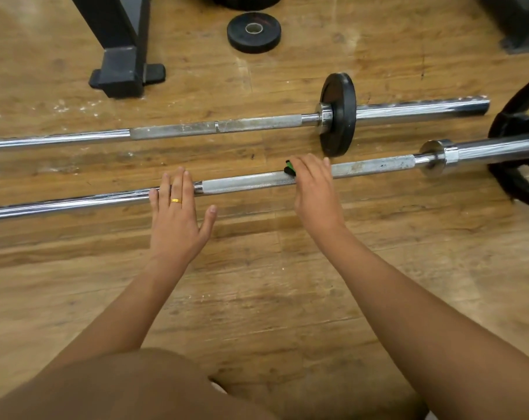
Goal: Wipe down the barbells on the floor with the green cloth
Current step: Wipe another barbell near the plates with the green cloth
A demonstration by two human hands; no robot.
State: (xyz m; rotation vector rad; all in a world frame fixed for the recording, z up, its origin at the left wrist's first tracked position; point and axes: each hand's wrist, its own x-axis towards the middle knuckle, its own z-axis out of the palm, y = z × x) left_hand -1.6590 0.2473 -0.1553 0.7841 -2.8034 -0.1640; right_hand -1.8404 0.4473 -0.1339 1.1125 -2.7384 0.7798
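- our left hand [175, 213] lies flat, fingers straight, fingertips resting on the smooth part of the near bar [242, 183]; a gold ring [176, 200] is on one finger.
- our right hand [314, 189] lies over the bar's knurled part, fingers fairly straight, pressing the green cloth [289, 169] onto it; the thumb is hidden, and only a corner of cloth shows at the hand's left edge.
- the near bar lies on the wood floor [257, 283], its right end in a big black plate [517, 183].
- the far bar [214, 127] lies beside it, apart, carrying a small plate [337, 113].
- beyond lie a loose plate [253, 32] and a black stand foot [124, 71].
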